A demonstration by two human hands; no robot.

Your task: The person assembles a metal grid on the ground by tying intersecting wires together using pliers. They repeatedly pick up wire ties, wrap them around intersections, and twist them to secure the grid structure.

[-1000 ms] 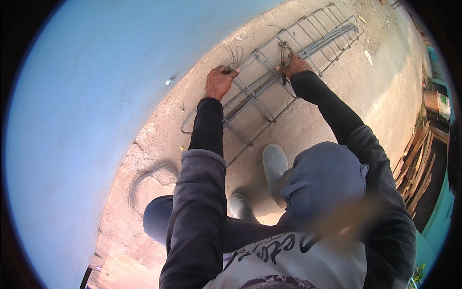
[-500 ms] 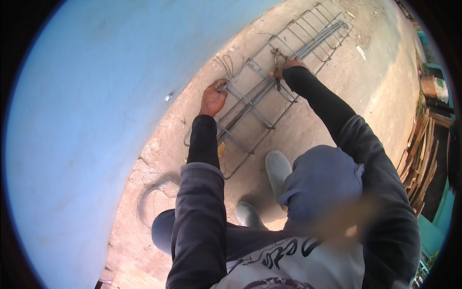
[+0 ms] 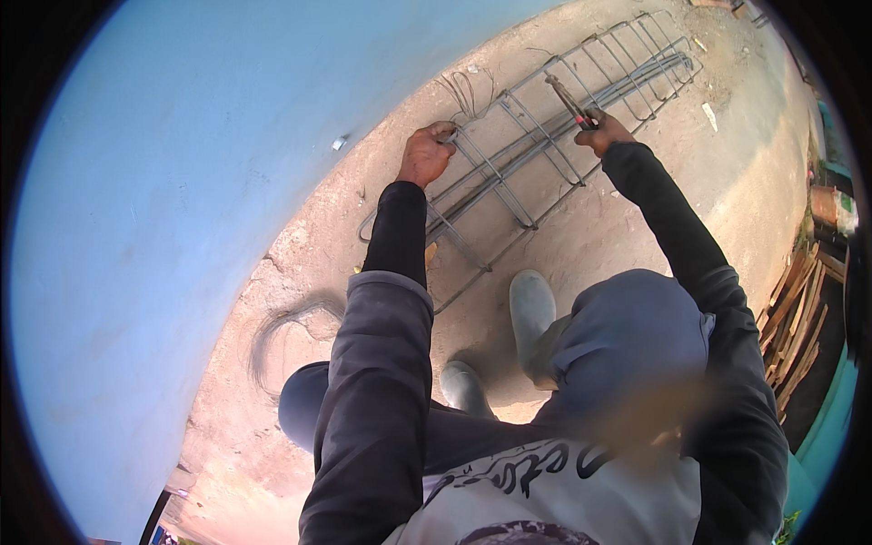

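A long rebar cage [image 3: 530, 221] of grey steel rods and rectangular stirrups lies on the ground, stretching away to the upper right. At its left long side, my left hand [image 3: 427, 156] is closed, finger and thumb pinched round a corner of the cage. Loops of thin tie wire [image 3: 461, 94] stick up just beyond those fingers; whether some wire is pinched too, I cannot tell. My right hand [image 3: 606, 134] is wrapped round the handles of pincers [image 3: 570, 100]. Their metal head points up and left, held above the cage.
A blue wall [image 3: 182, 200] runs along the left. Loose thin wire [image 3: 272, 336] lies coiled near my left knee. My grey boots [image 3: 532, 313] stand beside the cage's near end. Wooden strips [image 3: 797, 318] are piled at the right, near a bucket-like container [image 3: 825, 207].
My right hand has lifted the pincers off the cage and moved right, their head swinging up and left. My left hand stays at the same cage corner. The whole view has shifted slightly.
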